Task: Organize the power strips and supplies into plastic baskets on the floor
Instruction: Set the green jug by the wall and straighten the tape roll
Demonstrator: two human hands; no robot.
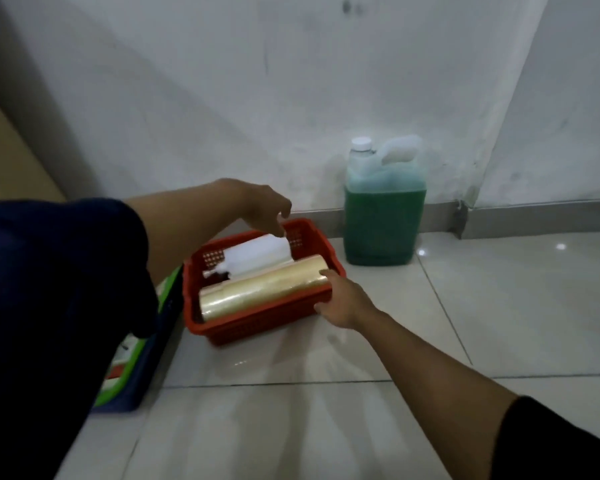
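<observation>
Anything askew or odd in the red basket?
The clear film roll sticks out past the red basket rim at its right end, by the right hand. No spill shows by the green jug.
</observation>
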